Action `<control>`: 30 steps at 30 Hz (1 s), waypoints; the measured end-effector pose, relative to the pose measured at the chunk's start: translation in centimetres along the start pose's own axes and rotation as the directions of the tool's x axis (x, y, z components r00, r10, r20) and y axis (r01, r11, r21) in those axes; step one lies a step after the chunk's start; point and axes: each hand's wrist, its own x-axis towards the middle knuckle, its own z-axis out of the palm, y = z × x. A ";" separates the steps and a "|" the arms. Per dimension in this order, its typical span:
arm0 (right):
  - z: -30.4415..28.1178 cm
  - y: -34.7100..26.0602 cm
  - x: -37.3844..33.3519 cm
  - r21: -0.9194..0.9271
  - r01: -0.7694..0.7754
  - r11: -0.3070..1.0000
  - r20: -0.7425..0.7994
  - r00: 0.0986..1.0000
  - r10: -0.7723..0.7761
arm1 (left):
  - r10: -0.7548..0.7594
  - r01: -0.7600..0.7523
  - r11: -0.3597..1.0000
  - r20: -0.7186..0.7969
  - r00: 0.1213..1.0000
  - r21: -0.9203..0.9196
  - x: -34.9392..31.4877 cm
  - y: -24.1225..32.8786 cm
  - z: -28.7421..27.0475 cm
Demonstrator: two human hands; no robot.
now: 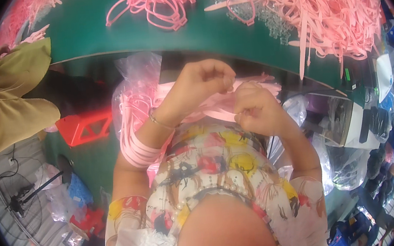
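both hands (233,97) raised, pinching pink strip (220,113)

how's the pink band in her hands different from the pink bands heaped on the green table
The band in the hands is one strip, pinched between the left hand and right hand; the heap on the table is many tangled strips lying loose. The held one sits below the table edge. Both are the same pale pink.

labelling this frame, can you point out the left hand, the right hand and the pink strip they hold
left hand (204,81): head view, on the back of the hand
right hand (255,109): head view, on the knuckles
pink strip (215,115): head view, on the stretch between the wrists
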 end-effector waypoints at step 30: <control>0.8 1.1 -0.5 0.308 -0.237 0.921 0.082 0.971 0.223 | 0.354 -0.375 0.846 0.127 0.927 0.379 -5.5 -2.9 0.5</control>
